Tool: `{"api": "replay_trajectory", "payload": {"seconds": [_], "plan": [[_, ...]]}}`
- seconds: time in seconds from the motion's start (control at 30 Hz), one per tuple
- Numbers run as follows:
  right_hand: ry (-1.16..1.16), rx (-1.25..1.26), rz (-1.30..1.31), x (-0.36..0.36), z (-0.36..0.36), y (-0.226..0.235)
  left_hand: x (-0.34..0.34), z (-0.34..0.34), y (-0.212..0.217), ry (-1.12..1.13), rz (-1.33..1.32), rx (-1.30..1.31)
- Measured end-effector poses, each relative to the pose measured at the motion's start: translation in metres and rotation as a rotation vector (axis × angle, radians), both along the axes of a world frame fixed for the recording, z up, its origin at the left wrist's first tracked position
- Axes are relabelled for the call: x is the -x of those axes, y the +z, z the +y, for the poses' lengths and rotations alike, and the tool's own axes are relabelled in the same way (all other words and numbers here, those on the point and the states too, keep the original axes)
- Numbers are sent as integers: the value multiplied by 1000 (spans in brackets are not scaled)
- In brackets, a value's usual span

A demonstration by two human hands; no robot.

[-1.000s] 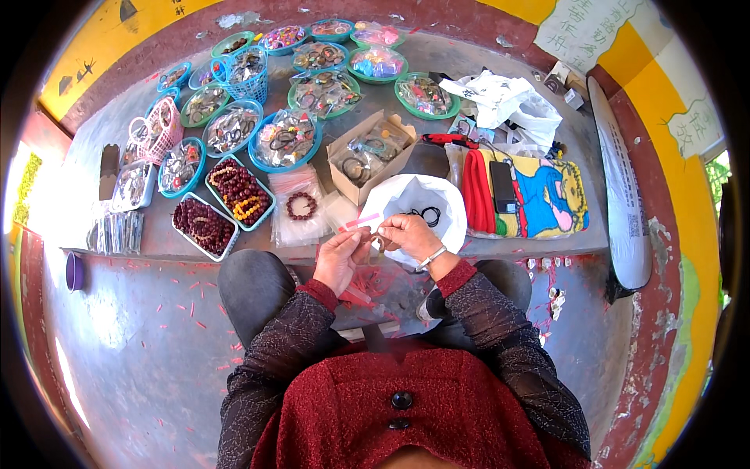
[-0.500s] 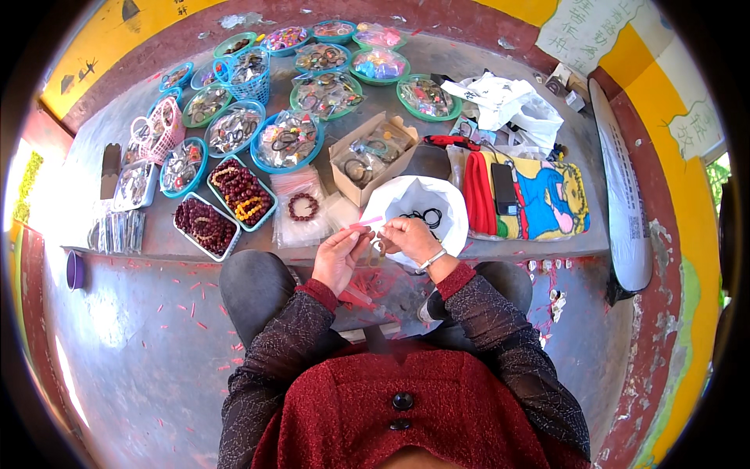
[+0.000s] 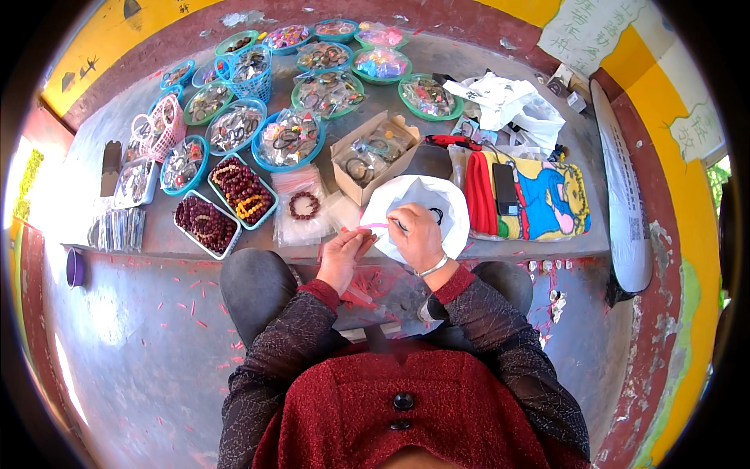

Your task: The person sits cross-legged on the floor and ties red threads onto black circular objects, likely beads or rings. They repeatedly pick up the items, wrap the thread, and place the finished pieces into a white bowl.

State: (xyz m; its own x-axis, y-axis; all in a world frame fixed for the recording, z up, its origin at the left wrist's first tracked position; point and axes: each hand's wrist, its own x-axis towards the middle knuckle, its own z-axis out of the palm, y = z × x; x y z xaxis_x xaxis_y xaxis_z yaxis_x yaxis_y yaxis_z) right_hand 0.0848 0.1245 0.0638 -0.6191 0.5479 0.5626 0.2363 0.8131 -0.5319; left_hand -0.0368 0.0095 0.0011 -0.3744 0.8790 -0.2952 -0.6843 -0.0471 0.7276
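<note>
A thin pink strip [image 3: 375, 225] stretches between my two hands, in front of the ledge. My left hand [image 3: 341, 259] pinches its left end between thumb and fingers. The other end runs to the curled fingers of my right hand [image 3: 419, 239], which is raised a little higher and wears a pale bracelet [image 3: 433, 266] at the wrist. Behind my right hand stands a white bag-lined container [image 3: 457, 205], with black loops [image 3: 436, 213] inside, partly hidden by the hand. Left of it, a dark red bead bracelet [image 3: 304, 205] lies on clear plastic bags [image 3: 291, 231].
A cardboard box [image 3: 364, 192] of packed bracelets stands behind the hands. Baskets [image 3: 287, 160] of small goods fill the left and back. Two trays [image 3: 221, 256] hold bead strings. A folded towel [image 3: 551, 223] bears a phone [image 3: 505, 190]. Red scraps [image 3: 201, 325] litter the floor.
My right hand has moved slightly up and right and turned, covering more of the black loops. The pink strip now bows between both hands. My left hand has shifted slightly.
</note>
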Motion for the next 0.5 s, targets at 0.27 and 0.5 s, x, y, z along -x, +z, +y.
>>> {"api": "replay_trajectory", "payload": {"seconds": [0.27,0.5], "plan": [[204,-156,-122,0,-12,-7,-9,1,2,-78,183,115],[206,-163,-165,-2,-9,-13,-15,3,-9,-66,352,15]]}}
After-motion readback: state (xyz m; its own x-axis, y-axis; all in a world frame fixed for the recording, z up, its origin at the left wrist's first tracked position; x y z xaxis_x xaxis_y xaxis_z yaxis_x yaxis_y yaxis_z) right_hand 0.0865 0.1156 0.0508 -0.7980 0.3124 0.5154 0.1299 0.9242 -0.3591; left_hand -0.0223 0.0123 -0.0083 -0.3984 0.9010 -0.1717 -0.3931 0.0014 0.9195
